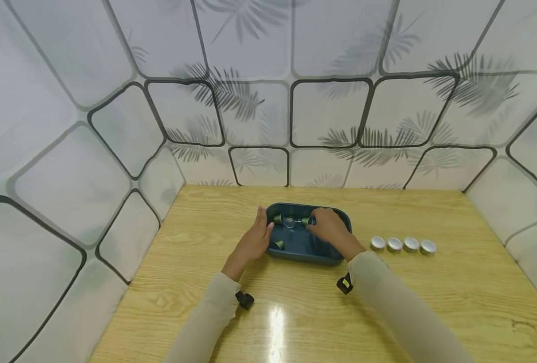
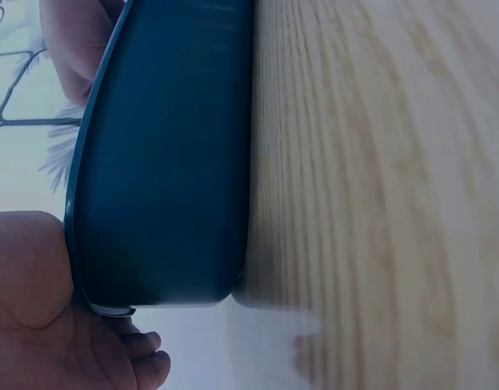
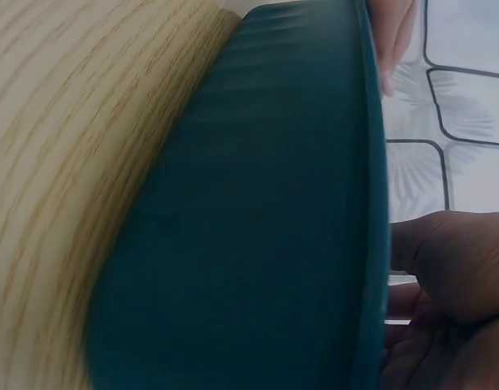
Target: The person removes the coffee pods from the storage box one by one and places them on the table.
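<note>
A dark blue tray sits on the table between both hands. My left hand is at its left end, fingers fairly straight and the palm along the rim. In the left wrist view the left palm lies against the tray's rim. My right hand reaches over the right side into the tray, fingers bent downward. Its fingertips overlap a small green cup-shaped capsule; I cannot tell whether they pinch it. Another green capsule, a clear round piece and a green capsule lie toward the tray's left.
Several small white cups stand in a row on the wooden table, right of the tray. A patterned curtain wall rises behind the table's back edge and along both sides. Black wrist cameras hang below the sleeves.
</note>
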### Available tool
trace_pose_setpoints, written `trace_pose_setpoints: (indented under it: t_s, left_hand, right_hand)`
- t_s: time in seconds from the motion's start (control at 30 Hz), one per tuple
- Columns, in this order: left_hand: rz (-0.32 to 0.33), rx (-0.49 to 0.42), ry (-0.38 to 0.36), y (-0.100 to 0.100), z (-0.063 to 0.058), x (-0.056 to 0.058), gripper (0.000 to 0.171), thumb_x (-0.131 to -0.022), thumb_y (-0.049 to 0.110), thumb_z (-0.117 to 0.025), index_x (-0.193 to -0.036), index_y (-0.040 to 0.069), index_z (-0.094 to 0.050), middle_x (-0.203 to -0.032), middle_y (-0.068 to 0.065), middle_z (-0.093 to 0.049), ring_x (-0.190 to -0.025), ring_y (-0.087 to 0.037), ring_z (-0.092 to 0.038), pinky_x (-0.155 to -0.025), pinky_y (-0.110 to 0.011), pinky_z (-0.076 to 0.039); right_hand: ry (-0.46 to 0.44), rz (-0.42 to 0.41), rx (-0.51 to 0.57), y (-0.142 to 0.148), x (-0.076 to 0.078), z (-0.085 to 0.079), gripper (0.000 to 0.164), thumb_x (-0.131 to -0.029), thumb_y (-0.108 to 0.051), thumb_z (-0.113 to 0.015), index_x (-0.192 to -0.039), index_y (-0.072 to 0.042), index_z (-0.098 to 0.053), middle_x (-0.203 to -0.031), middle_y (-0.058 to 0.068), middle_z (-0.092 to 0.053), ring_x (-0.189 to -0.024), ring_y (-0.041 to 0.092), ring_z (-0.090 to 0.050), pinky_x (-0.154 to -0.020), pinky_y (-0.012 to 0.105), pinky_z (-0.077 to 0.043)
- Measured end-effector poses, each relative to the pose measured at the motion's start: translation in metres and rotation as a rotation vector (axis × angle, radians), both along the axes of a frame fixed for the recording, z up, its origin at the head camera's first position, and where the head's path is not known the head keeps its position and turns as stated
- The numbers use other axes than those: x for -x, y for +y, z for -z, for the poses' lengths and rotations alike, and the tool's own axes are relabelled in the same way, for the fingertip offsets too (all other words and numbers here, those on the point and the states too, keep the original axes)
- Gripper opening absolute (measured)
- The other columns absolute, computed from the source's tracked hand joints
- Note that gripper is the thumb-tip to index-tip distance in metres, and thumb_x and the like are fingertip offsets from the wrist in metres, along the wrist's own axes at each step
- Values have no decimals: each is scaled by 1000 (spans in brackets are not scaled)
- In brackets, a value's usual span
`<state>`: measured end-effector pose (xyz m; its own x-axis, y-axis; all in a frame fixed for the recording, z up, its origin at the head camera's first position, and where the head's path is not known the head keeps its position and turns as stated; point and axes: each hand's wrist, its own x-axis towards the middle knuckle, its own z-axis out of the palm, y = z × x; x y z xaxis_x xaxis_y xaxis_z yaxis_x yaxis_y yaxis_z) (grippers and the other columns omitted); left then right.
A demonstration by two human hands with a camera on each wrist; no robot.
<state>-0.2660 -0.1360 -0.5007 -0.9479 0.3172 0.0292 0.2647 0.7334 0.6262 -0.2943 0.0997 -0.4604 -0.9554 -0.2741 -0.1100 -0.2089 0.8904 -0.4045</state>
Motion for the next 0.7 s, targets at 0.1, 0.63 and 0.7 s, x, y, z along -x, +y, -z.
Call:
trace_pose_setpoints:
  t_s: [0.1, 0.63, 0.7]
  left_hand:
    - [-7, 9, 2, 1, 0, -1, 64, -114, 28, -28, -159, -9, -2, -166, -25, 5, -152, -38, -17, -120, -50, -26]
    - [-15, 47, 5, 2, -1, -6, 64, -114, 29, -27, -158, -11, -3, -166, -26, 6, -147, -42, -30, -116, -51, -34]
    - [-16, 44, 7, 2, -1, -6, 64, -114, 28, -28, -158, -11, -3, -166, -27, 5, -148, -41, -28, -116, -51, -33]
  right_hand:
    - [-1, 1, -5, -3, 2, 3, 46, -97, -22, -72, -132, 7, -61, -129, 23, -65, -104, 36, -68, -89, 51, -55]
    - [-3, -51, -37, -16, 6, 10, 43, -94, -19, -75, -127, 6, -65, -117, 19, -69, -101, 34, -68, -86, 48, -55]
    - [-7, -47, -43, -17, 7, 10, 41, -94, -19, -75, -126, 5, -66, -114, 17, -70, -98, 32, -69, -84, 48, -56]
